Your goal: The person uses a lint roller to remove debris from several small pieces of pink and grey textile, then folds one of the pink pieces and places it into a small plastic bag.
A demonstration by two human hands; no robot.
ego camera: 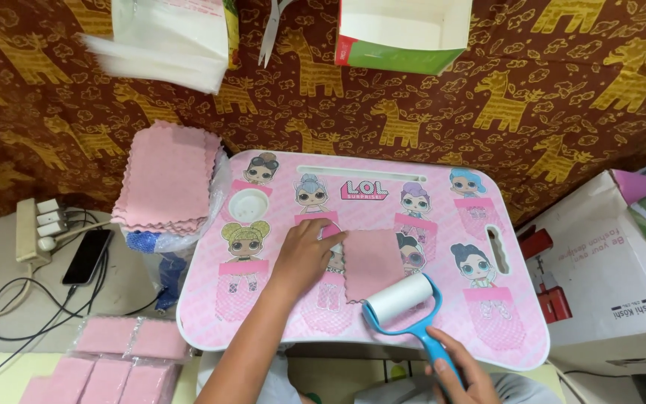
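A small pink cloth (372, 263) with zigzag edges lies flat on a pink lap table (278, 176) printed with cartoon dolls. My left hand (306, 253) rests palm down on the table, its fingertips pressing the cloth's upper left edge. My right hand (463, 370) grips the blue handle of a lint roller (398, 301). The roller's white drum sits on the table at the cloth's lower right corner.
A stack of matching pink cloths (167, 178) sits on a bag left of the table. Wrapped packs of pink cloths (114, 355) lie at lower left. A phone (87, 256) and power strip (39, 224) are at far left. Cardboard boxes (607, 277) stand at right; open boxes (401, 30) lie beyond.
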